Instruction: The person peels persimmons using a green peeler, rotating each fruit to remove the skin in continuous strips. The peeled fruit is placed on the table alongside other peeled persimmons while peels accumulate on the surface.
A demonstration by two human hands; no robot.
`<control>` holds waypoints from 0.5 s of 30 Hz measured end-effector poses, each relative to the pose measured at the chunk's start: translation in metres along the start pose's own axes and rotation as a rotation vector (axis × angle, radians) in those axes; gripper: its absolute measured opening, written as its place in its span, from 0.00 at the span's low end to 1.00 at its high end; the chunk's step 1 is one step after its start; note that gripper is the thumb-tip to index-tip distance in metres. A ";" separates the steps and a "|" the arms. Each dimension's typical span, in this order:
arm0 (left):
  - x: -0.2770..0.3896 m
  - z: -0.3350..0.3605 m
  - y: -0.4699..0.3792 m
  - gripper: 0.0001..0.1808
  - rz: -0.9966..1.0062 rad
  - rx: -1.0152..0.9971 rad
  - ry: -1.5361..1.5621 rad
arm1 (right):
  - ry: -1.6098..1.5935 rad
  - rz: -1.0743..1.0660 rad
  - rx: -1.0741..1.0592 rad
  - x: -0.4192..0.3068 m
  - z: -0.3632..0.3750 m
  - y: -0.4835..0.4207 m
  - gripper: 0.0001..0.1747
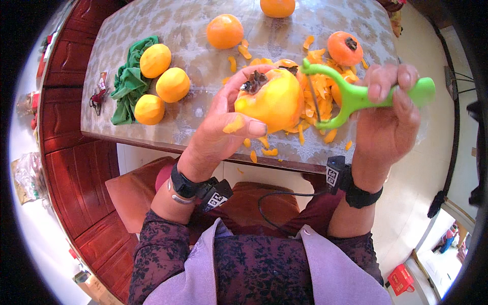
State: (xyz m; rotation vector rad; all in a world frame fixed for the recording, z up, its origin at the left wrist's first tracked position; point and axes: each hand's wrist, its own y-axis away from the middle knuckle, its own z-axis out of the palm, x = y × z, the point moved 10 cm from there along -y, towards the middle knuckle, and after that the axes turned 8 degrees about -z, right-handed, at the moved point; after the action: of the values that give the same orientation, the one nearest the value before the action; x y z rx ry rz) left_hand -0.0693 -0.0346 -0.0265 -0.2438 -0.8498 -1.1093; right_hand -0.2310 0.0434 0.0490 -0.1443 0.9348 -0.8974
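My left hand (pixel 217 126) grips a partly peeled persimmon (pixel 276 101), its dark calyx turned to the upper left. A scrap of peel (pixel 233 124) sticks to the left thumb. In my right hand (pixel 392 114) is a green Y-shaped peeler (pixel 358 95), held by its handle. Its blade stands just right of the fruit, with a small gap in the picture; whether they touch is hard to tell. Behind and below lies a heap of orange peel strips (pixel 322 101) on the table. Part of another persimmon with a calyx shows behind the held one.
Three peeled persimmons (pixel 172 85) sit at the left by a crumpled green cloth (pixel 131 85). Unpeeled persimmons (pixel 225 31) stand farther back, one persimmon (pixel 345 48) at the right. A small dark red item (pixel 98 97) lies near the left edge of the patterned tabletop (pixel 183 129).
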 end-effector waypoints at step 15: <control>-0.017 0.002 0.005 0.46 -0.038 -0.014 0.032 | 0.374 -0.010 -0.025 -0.002 -0.015 -0.007 0.09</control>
State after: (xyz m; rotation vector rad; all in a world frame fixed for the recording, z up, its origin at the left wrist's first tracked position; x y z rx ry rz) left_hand -0.0692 -0.0196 -0.0355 -0.2220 -0.8209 -1.1519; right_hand -0.2467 0.0442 0.0440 -0.0010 1.2935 -0.9399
